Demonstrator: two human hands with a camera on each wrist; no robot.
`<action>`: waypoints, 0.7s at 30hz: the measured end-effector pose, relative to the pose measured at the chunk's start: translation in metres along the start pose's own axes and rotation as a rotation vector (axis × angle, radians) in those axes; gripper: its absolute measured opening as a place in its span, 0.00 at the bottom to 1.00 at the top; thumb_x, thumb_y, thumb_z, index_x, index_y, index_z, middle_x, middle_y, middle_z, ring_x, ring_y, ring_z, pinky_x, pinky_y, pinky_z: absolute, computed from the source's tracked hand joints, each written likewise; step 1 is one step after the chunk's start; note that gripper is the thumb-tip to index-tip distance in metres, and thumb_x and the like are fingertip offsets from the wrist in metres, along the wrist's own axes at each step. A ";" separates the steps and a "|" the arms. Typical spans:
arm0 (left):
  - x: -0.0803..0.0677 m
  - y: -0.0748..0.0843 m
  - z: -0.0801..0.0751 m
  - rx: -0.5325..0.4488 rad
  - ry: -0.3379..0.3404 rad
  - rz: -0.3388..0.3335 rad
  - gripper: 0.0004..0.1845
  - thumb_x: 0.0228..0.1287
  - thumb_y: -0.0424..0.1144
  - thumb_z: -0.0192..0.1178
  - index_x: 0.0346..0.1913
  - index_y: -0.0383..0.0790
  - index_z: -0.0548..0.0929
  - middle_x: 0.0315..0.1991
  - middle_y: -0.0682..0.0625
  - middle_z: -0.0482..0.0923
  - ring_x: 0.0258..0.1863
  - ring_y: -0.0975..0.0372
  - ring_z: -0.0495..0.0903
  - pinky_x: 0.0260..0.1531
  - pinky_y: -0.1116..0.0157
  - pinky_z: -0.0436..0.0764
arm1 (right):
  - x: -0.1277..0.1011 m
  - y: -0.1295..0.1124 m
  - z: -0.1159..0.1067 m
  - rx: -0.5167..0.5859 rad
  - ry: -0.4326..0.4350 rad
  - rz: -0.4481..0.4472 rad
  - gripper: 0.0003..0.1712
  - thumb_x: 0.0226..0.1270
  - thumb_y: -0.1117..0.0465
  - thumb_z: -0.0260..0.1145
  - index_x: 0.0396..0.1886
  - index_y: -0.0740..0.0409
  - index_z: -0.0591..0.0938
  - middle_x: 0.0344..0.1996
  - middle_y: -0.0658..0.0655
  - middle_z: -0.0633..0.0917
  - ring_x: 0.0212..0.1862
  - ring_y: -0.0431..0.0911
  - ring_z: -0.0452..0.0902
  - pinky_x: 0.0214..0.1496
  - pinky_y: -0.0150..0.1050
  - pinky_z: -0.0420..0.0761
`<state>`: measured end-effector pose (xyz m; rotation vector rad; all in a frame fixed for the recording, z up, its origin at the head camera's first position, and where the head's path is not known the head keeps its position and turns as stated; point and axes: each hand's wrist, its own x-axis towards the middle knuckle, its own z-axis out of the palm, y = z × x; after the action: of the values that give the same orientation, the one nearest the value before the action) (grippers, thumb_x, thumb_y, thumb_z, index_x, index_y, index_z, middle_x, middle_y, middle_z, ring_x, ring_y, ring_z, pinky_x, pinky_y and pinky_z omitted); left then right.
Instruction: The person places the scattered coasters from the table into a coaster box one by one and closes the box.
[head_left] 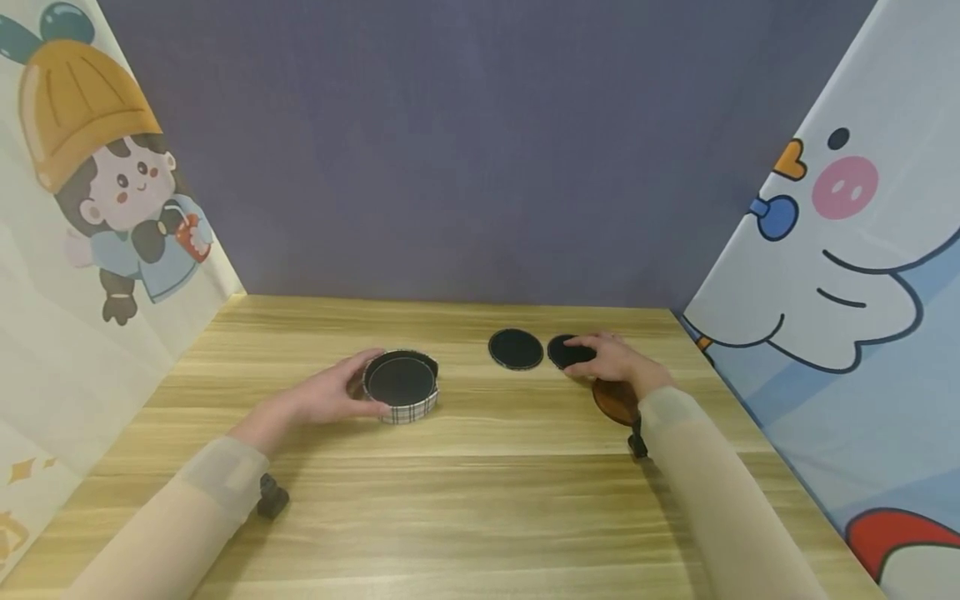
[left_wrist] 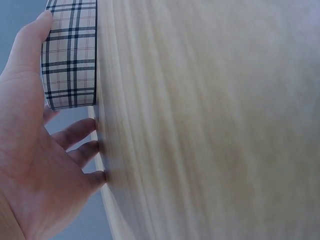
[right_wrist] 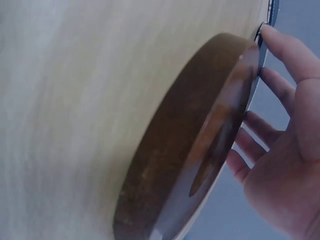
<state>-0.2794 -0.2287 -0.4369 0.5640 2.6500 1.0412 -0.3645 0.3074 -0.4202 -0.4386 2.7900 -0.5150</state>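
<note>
In the head view, my left hand (head_left: 337, 392) holds a round plaid coaster holder (head_left: 411, 412) by its side, thumb near and fingers beyond. A black disc lies inside the holder, which has a notch in its right wall. The plaid side (left_wrist: 72, 55) shows in the left wrist view, with the other fingertips touching the table. Over to the right, my right hand (head_left: 618, 362) grips a black round coaster (head_left: 558, 352) at its edge, partly covering it. Another black coaster (head_left: 515, 349) with a stitched rim lies just left of it.
A thick brown disc (head_left: 613, 402) with a glossy top (right_wrist: 215, 135) lies under the right wrist. The wooden table (head_left: 465, 517) ends at a grey back panel (head_left: 465, 150). Cartoon-printed panels stand on the left (head_left: 45, 350) and right (head_left: 907, 333).
</note>
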 end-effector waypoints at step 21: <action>-0.002 0.003 -0.001 -0.001 -0.006 0.003 0.63 0.63 0.63 0.79 0.90 0.44 0.53 0.84 0.28 0.59 0.82 0.30 0.62 0.80 0.29 0.60 | -0.017 -0.019 0.008 -0.031 -0.028 -0.051 0.41 0.69 0.37 0.77 0.78 0.41 0.79 0.85 0.72 0.60 0.85 0.76 0.49 0.80 0.81 0.58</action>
<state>-0.2777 -0.2282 -0.4339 0.5702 2.6439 1.0398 -0.3419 0.2938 -0.4171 -0.5207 2.7699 -0.4731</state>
